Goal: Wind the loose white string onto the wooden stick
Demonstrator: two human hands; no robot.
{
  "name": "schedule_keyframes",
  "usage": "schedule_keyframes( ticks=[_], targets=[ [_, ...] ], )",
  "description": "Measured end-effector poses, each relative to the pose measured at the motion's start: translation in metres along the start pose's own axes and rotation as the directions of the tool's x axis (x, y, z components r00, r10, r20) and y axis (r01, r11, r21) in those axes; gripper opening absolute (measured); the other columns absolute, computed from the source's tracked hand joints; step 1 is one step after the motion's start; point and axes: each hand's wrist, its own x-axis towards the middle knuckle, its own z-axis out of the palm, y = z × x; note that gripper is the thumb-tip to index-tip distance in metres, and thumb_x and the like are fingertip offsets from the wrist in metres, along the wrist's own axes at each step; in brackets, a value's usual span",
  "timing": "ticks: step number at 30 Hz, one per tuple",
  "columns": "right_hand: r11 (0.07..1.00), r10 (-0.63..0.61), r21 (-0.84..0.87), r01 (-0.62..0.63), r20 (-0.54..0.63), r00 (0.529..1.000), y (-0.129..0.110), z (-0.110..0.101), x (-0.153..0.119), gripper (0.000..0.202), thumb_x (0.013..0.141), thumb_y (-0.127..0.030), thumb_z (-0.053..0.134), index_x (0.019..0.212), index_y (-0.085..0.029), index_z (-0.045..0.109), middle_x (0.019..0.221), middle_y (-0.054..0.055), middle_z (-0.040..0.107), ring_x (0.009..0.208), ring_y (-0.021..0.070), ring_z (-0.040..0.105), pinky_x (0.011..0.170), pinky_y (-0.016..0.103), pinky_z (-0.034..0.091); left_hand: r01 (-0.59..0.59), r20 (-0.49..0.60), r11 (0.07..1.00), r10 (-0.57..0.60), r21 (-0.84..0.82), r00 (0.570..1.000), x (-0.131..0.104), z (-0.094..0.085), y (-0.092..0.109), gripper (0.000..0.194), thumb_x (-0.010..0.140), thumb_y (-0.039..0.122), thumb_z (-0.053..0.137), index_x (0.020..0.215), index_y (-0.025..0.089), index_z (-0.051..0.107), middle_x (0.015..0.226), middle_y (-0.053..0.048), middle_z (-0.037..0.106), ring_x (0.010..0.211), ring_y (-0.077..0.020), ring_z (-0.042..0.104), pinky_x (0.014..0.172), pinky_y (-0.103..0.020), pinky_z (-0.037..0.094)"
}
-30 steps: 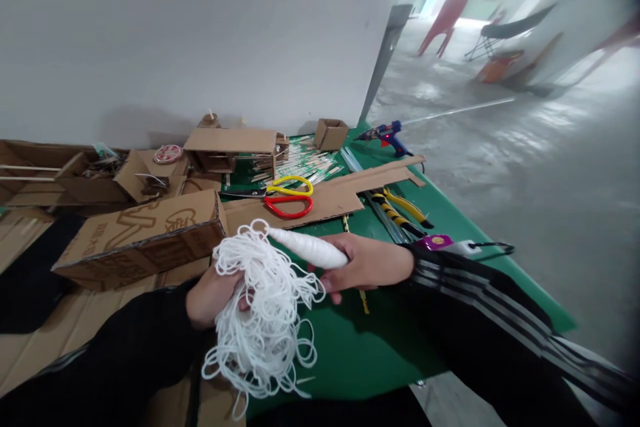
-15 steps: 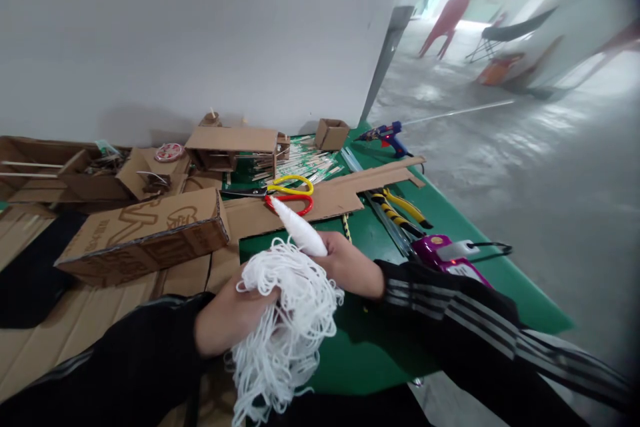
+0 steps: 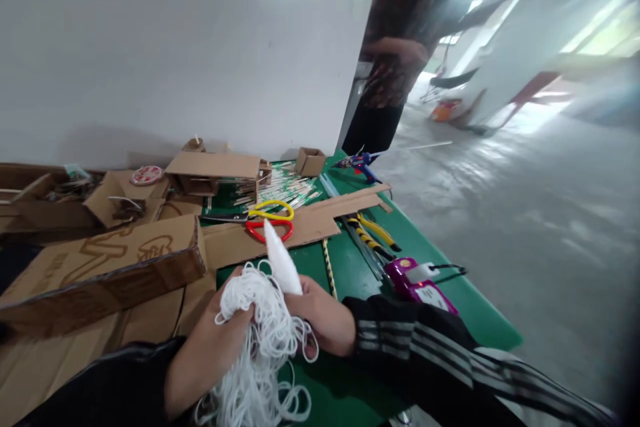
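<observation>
A loose tangle of white string (image 3: 260, 340) hangs from my left hand (image 3: 215, 337), whose fingers are closed in it. My right hand (image 3: 325, 317) grips a white pointed cone (image 3: 281, 259) by its wide lower end, tip up and leaning slightly left. The cone looks wound with the same white string. Strands of the tangle touch my right fingers and partly hide both hands' fingertips. Just beyond the cone's tip lie scissors (image 3: 273, 210) with one yellow and one red handle, resting on a flat cardboard strip (image 3: 310, 220).
A long cardboard box (image 3: 110, 267) lies on the left. Small cardboard structures (image 3: 215, 165) and thin sticks stand behind. Along the right are yellow-black pliers (image 3: 377, 233), a blue glue gun (image 3: 364, 163) and a purple device (image 3: 417, 283). A person (image 3: 395, 47) stands beyond the white panel (image 3: 200, 67).
My view has turned right and up, so the table's things sit further left and a person has come into view. The cone now points more upright. Both hands keep their hold.
</observation>
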Motion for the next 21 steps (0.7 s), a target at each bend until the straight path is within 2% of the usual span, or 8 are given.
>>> schedule_keyframes(
  ticks=[3, 8, 10, 12, 15, 17, 19, 21],
  targets=[
    [0.999, 0.048, 0.022, -0.050, 0.082, 0.996, 0.007, -0.008, 0.004, 0.039, 0.068, -0.037, 0.075, 0.094, -0.009, 0.067, 0.049, -0.004, 0.057, 0.032, 0.0059, 0.044, 0.035, 0.018, 0.036, 0.057, 0.042, 0.997, -0.056, -0.044, 0.998, 0.001, 0.001, -0.001, 0.038, 0.074, 0.036, 0.067, 0.110, 0.023, 0.062, 0.081, -0.003, 0.071, 0.082, -0.0261, 0.066, 0.072, -0.034, 0.053],
    [0.993, -0.005, 0.120, -0.009, 0.114, 0.993, 0.017, -0.015, 0.005, 0.047, 0.059, -0.034, 0.080, 0.096, -0.009, 0.069, 0.064, 0.004, 0.068, 0.052, 0.0128, 0.059, 0.055, 0.025, 0.044, 0.048, 0.205, 0.987, -0.016, -0.151, 0.979, 0.003, -0.010, -0.007, 0.048, 0.064, 0.043, 0.077, 0.105, 0.022, 0.064, 0.089, -0.006, 0.071, 0.086, -0.0269, 0.065, 0.079, -0.034, 0.051],
    [0.991, 0.000, 0.131, -0.020, 0.152, 0.988, 0.019, -0.016, 0.005, 0.050, 0.052, -0.030, 0.083, 0.095, -0.008, 0.069, 0.068, 0.006, 0.069, 0.057, 0.0155, 0.061, 0.057, 0.025, 0.044, 0.077, 0.347, 0.980, -0.010, -0.181, 0.938, 0.005, -0.017, -0.011, 0.055, 0.061, 0.048, 0.079, 0.107, 0.021, 0.063, 0.093, -0.008, 0.070, 0.087, -0.0270, 0.064, 0.078, -0.035, 0.050],
    [0.994, 0.019, 0.104, -0.041, 0.206, 0.978, 0.019, -0.019, 0.004, 0.052, 0.048, -0.027, 0.084, 0.094, -0.008, 0.069, 0.068, 0.006, 0.068, 0.058, 0.0163, 0.061, 0.057, 0.026, 0.044, 0.053, 0.471, 0.986, 0.029, -0.160, 0.882, 0.009, -0.022, -0.012, 0.061, 0.060, 0.050, 0.080, 0.109, 0.018, 0.062, 0.097, -0.010, 0.069, 0.088, -0.0272, 0.064, 0.078, -0.035, 0.050],
    [0.999, 0.019, 0.034, -0.029, 0.265, 0.964, 0.018, -0.024, 0.005, 0.052, 0.047, -0.026, 0.084, 0.094, -0.010, 0.069, 0.064, 0.003, 0.066, 0.057, 0.0155, 0.060, 0.059, 0.026, 0.045, -0.014, 0.586, 0.994, 0.077, -0.111, 0.806, 0.013, -0.029, -0.008, 0.061, 0.061, 0.045, 0.080, 0.112, 0.017, 0.060, 0.098, -0.010, 0.067, 0.087, -0.0250, 0.063, 0.080, -0.035, 0.049],
    [1.000, 0.005, -0.004, -0.004, 0.269, 0.963, 0.017, -0.027, 0.006, 0.051, 0.048, -0.027, 0.083, 0.095, -0.010, 0.069, 0.063, 0.002, 0.065, 0.057, 0.0148, 0.058, 0.060, 0.027, 0.045, -0.037, 0.632, 0.999, 0.053, -0.039, 0.773, 0.012, -0.034, -0.001, 0.060, 0.064, 0.039, 0.080, 0.116, 0.018, 0.058, 0.100, -0.009, 0.067, 0.087, -0.0237, 0.062, 0.081, -0.034, 0.048],
    [0.999, -0.010, -0.034, 0.019, 0.243, 0.970, 0.016, -0.026, 0.007, 0.050, 0.049, -0.026, 0.083, 0.094, -0.010, 0.069, 0.065, 0.002, 0.065, 0.056, 0.0145, 0.057, 0.060, 0.028, 0.045, -0.038, 0.631, 0.997, -0.017, 0.073, 0.776, 0.010, -0.040, 0.010, 0.059, 0.067, 0.037, 0.077, 0.120, 0.019, 0.057, 0.102, -0.009, 0.067, 0.090, -0.0239, 0.061, 0.082, -0.034, 0.049],
    [0.998, -0.028, -0.051, 0.038, 0.185, 0.982, 0.015, -0.024, 0.008, 0.046, 0.049, -0.024, 0.082, 0.091, -0.010, 0.069, 0.065, 0.002, 0.064, 0.056, 0.0141, 0.056, 0.059, 0.028, 0.044, -0.029, 0.602, 0.994, -0.041, 0.106, 0.798, 0.008, -0.043, 0.020, 0.053, 0.073, 0.044, 0.071, 0.118, 0.020, 0.059, 0.100, -0.008, 0.068, 0.091, -0.0245, 0.061, 0.082, -0.034, 0.049]
  ],
)
